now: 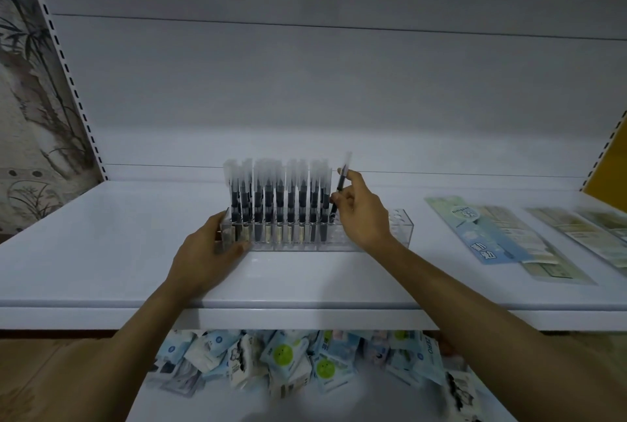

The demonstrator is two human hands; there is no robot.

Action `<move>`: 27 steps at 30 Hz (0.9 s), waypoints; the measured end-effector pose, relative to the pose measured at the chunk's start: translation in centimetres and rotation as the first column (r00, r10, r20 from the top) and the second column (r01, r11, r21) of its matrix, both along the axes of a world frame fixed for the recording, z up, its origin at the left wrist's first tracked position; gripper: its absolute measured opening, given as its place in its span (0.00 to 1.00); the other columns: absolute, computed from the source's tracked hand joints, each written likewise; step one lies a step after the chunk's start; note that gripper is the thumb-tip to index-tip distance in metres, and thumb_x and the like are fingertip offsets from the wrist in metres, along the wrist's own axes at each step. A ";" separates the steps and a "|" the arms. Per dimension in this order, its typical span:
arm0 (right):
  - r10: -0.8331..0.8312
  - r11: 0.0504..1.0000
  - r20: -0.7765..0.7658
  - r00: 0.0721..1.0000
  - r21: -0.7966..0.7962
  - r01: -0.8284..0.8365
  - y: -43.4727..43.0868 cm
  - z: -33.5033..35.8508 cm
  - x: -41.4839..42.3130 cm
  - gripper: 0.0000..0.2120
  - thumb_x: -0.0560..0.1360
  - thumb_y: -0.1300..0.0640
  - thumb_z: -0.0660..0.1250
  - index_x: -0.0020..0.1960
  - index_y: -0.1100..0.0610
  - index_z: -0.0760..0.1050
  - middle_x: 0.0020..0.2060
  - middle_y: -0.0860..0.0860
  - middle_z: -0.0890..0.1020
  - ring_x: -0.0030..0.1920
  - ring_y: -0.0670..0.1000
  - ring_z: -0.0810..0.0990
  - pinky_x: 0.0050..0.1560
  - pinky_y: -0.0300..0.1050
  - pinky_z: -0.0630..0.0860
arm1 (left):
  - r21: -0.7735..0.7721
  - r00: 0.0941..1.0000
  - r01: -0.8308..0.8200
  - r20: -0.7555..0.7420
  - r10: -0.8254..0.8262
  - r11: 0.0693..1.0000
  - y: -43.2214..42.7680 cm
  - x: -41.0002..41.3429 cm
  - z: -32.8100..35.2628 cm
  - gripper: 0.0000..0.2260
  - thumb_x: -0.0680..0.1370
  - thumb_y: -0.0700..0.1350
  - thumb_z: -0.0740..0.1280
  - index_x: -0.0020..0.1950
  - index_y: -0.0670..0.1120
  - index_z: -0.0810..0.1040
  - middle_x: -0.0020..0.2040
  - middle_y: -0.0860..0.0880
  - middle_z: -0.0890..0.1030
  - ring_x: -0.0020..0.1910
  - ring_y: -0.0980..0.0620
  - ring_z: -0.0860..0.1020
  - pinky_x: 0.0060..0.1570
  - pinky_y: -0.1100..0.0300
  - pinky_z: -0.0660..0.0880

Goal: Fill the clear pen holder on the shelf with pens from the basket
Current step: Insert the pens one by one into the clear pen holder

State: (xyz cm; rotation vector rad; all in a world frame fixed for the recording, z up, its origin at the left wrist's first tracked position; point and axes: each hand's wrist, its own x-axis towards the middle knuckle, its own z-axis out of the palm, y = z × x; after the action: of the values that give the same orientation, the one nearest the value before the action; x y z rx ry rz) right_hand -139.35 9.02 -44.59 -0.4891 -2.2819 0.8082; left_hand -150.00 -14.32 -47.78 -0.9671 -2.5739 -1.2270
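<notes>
Two hands of mine are on this job. On the left, my left hand [210, 245] curls round the near-left end of the clear pen holder [402, 230]. The holder stands on the white shelf [101, 252], about mid-shelf and set back from the front edge. If that grip slackens, I judge the light plastic block could skid or tip when I press down further along it.

Next come the pens [278, 197] standing in it, packed close and upright. A careless knuckle could rake them sideways or drag one up.

Right of them, my right hand [361, 218] pinches a single pen [341, 189] between thumb and fingertips. It is tilted, with its lower tip at the top of the holder, just beside the last filled row. Tilted like that, it could miss its hole, jam against a neighbour or slip out of the pinch. I cannot tell whether the tip is in a hole yet.

The holder is a long, see-through box with a holed top. It is full from its left end to past the middle, with dark barrels and frosted caps showing, and its right end is bare. Further right, flat packets [492, 238] lie on the shelf, well apart from it.
</notes>
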 end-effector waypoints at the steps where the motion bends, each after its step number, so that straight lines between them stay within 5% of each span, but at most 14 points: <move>1: -0.003 1.000 0.000 1.000 0.010 0.003 0.0 -0.1 0.0 0.19 0.81 0.55 0.58 0.72 0.52 0.62 0.44 0.45 0.77 0.44 0.50 0.79 0.44 0.44 0.71 | -0.002 1.000 0.000 -0.005 0.000 1.000 0.0 0.0 0.0 0.25 0.76 0.51 0.69 0.71 0.49 0.67 0.62 0.47 0.79 0.56 0.47 0.77 0.54 0.56 0.71; 10: -0.046 0.990 0.062 0.997 0.137 0.037 -0.3 -0.2 0.1 0.15 0.81 0.55 0.57 0.67 0.55 0.68 0.49 0.50 0.82 0.45 0.51 0.79 0.45 0.45 0.72 | 0.001 1.000 0.008 0.001 -0.008 1.000 0.0 -0.1 -0.1 0.26 0.76 0.51 0.69 0.72 0.49 0.66 0.62 0.47 0.78 0.57 0.48 0.77 0.55 0.55 0.70; 18: -0.055 0.994 0.081 0.995 0.094 0.047 0.2 -0.4 -0.2 0.08 0.79 0.52 0.63 0.54 0.55 0.74 0.41 0.45 0.78 0.41 0.48 0.76 0.39 0.41 0.67 | -0.012 1.000 0.012 0.009 -0.012 1.000 -0.2 -0.5 -0.4 0.26 0.76 0.51 0.69 0.72 0.49 0.66 0.61 0.47 0.79 0.52 0.52 0.76 0.54 0.55 0.72; 27: -0.011 0.999 0.098 0.995 0.048 0.007 0.1 0.1 0.2 0.08 0.78 0.55 0.62 0.54 0.57 0.75 0.44 0.47 0.81 0.41 0.48 0.77 0.40 0.40 0.68 | -0.023 1.000 0.013 0.005 -0.013 1.000 -0.2 0.3 0.2 0.25 0.76 0.49 0.69 0.72 0.48 0.67 0.60 0.49 0.78 0.57 0.47 0.77 0.52 0.58 0.70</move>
State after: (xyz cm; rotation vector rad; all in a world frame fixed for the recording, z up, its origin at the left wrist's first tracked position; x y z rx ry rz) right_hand -139.19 9.08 -44.54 -0.5272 -2.3817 0.7379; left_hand -149.74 -14.52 -47.54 -0.9884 -2.5949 -1.2075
